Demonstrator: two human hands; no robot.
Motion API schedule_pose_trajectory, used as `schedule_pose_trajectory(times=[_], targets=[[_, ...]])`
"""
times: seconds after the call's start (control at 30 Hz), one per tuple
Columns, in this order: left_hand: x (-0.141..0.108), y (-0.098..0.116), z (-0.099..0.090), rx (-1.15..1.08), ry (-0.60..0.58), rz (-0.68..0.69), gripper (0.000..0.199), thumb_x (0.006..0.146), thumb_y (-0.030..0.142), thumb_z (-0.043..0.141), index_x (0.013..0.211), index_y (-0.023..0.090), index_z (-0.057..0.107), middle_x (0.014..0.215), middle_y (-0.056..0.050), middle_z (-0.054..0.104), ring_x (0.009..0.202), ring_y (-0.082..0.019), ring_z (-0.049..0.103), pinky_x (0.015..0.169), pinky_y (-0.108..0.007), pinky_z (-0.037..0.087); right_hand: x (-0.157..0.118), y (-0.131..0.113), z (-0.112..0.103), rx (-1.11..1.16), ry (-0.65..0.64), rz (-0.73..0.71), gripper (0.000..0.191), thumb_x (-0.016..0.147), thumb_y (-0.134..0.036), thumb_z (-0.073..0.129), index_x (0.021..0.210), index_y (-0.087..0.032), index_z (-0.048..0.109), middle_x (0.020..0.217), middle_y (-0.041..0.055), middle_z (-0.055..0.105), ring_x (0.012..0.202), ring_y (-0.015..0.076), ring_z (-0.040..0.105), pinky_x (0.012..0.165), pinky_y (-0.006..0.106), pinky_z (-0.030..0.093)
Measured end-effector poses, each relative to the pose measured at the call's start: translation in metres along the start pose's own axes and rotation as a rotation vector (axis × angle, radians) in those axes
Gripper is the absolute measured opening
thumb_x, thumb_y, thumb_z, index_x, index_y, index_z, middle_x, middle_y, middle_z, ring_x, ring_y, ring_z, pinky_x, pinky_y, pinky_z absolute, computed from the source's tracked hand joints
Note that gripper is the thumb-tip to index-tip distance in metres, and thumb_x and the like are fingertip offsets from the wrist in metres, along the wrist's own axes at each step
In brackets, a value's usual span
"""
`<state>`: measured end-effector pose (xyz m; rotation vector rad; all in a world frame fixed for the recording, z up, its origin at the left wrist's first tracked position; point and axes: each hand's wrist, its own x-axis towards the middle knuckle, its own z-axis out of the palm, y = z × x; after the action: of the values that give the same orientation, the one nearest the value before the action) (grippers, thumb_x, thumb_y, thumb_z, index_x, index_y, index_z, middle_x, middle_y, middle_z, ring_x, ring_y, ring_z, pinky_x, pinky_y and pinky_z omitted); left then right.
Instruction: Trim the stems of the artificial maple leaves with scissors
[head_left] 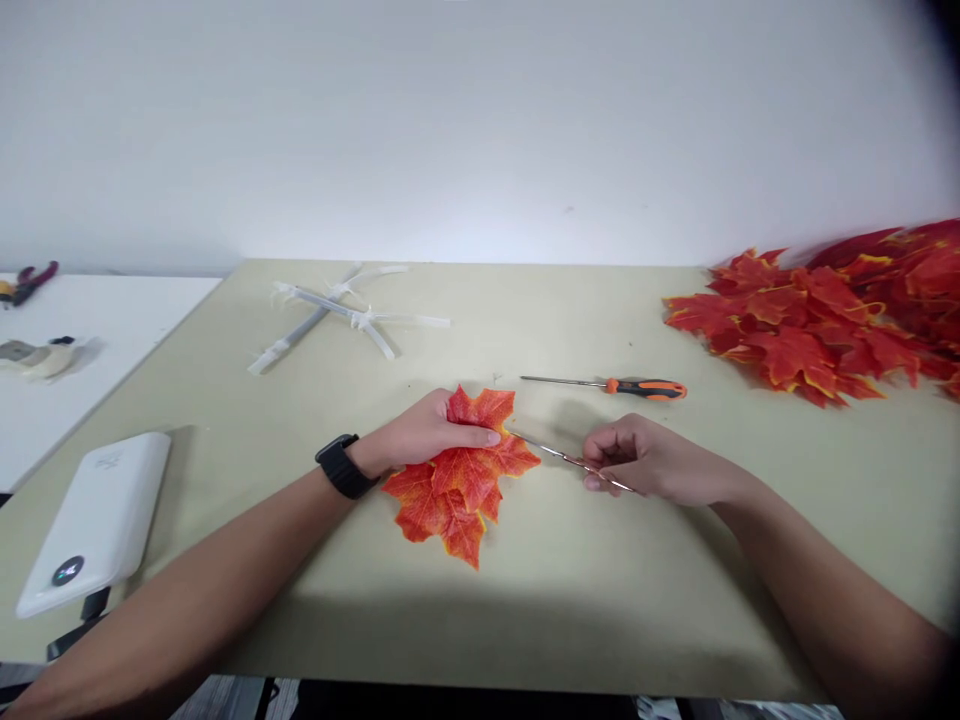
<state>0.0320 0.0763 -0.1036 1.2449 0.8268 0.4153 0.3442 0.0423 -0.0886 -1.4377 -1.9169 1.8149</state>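
Orange-red artificial maple leaves [465,478] with yellow edges are held in my left hand [435,432], its thumb pressed across the upper leaf and its other fingers hidden beneath. My right hand [649,462] grips a slim pair of metal scissors [571,461], fingers curled at the handle end. The scissors point left, and their tip meets the right edge of the leaves near my left thumb. Whether the blades are parted I cannot make out. Just beyond my right hand lies a screwdriver [637,388] with an orange and black handle.
A large pile of red maple leaves [810,320] rests at the back right. Translucent plastic tubes [330,310] tied with strips lie at the back left. A white power bank [97,520] sits at the left edge of the table. Pliers [34,282] are on the white surface further left.
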Motion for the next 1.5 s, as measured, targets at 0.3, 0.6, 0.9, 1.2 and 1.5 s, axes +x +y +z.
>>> schedule_pose_trajectory(times=[0.3,0.6,0.9,1.2,1.5], targets=[[0.0011,-0.0011,0.0002,-0.027,-0.007,0.003,0.027,0.082,0.039,0.086,0.092,0.016,0.076,0.096,-0.007,0.078,0.082,-0.018,0.075,0.071,-0.027,0.061,0.0006,0.0017,-0.0015,-0.014,0.002,0.009,0.036,0.085,-0.045,0.075,0.066,-0.018,0.059,0.059,-0.0036,0.051,0.052,0.0077,0.035,0.051,0.027,0.024],[-0.0002,-0.0004,0.0005,-0.023,-0.005,-0.009,0.027,0.081,0.040,0.087,0.092,0.017,0.077,0.095,-0.007,0.079,0.081,-0.019,0.075,0.070,-0.027,0.061,-0.0001,0.0077,-0.0032,-0.028,0.010,0.030,0.033,0.085,-0.044,0.074,0.068,-0.018,0.061,0.062,-0.0024,0.056,0.052,0.0085,0.041,0.047,0.024,0.030],[0.0009,-0.0007,0.0007,-0.009,-0.011,-0.003,0.028,0.081,0.040,0.086,0.094,0.017,0.077,0.098,-0.007,0.079,0.084,-0.019,0.075,0.073,-0.028,0.061,-0.0003,0.0053,-0.0031,-0.027,0.008,0.043,0.033,0.085,-0.043,0.075,0.068,-0.018,0.062,0.061,-0.0027,0.056,0.051,0.0076,0.040,0.047,0.024,0.029],[-0.0006,0.0014,0.0009,0.001,-0.016,-0.026,0.026,0.082,0.039,0.086,0.087,0.016,0.076,0.092,-0.007,0.078,0.079,-0.017,0.074,0.068,-0.025,0.059,-0.0002,0.0050,-0.0029,-0.030,0.006,0.041,0.034,0.084,-0.045,0.075,0.068,-0.018,0.062,0.062,-0.0018,0.056,0.054,0.0090,0.043,0.047,0.023,0.034],[-0.0011,0.0026,0.0009,0.040,-0.022,-0.012,0.021,0.086,0.036,0.082,0.091,0.017,0.075,0.095,-0.005,0.078,0.082,-0.016,0.073,0.071,-0.024,0.057,-0.0009,0.0052,-0.0029,-0.031,-0.004,0.037,0.034,0.084,-0.046,0.075,0.069,-0.018,0.062,0.064,-0.0016,0.056,0.057,0.0098,0.045,0.049,0.023,0.038]])
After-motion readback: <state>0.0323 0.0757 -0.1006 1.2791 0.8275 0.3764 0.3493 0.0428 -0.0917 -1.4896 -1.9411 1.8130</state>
